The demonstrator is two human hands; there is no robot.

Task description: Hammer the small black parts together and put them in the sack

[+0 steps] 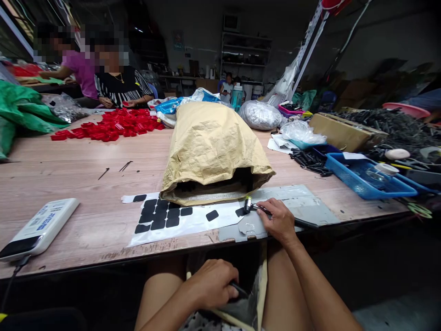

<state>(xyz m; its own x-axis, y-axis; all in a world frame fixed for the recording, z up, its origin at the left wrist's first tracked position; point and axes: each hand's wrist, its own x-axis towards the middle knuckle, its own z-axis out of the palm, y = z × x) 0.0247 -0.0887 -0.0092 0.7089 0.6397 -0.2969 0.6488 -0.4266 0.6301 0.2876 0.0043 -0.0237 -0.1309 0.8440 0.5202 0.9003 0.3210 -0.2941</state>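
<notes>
My right hand [279, 219] is closed around the dark handle of a small hammer [247, 205]. The hammer's head rests on or just above a black rounded square at the right end of a white sheet [196, 230]. Several more black rounded squares [158, 214] lie on that sheet's left part. A grey board [303, 202] lies under my right hand. Below the table edge, my left hand [216, 281] is closed on a dark, slim piece [239, 288], mostly hidden by the fingers. It is over an open bag [262, 285] between my legs.
A large open paper sack [213, 147] stands behind the sheet. A white power bank [39, 227] with a cable lies left. Blue trays [368, 179] and black parts [306, 161] are on the right. Red pieces [113, 124] lie before a seated person [122, 87].
</notes>
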